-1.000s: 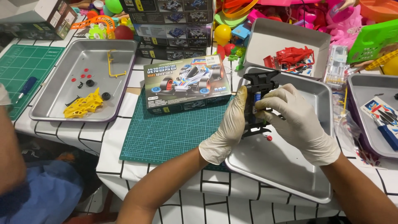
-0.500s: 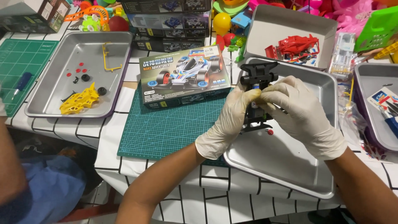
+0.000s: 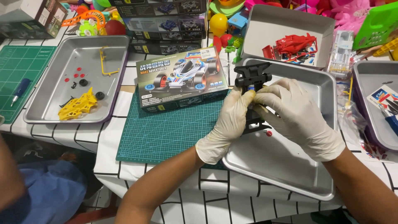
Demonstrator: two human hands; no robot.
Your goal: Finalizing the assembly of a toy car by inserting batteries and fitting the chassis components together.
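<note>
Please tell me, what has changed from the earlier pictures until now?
Little changed. Both gloved hands, left hand and right hand, keep hold of the black chassis over the steel tray; nothing was taken or let go. The fingers only shifted slightly on it. The car box, green mat and yellow part stayed in place.

I have both hands gloved in pale latex, forearms bare and angled in from below. My left hand (image 3: 227, 121) is curled, thumb up against the right. My right hand (image 3: 295, 114) arches over from the side, fingers bent, fingertips meeting the left's.
</note>
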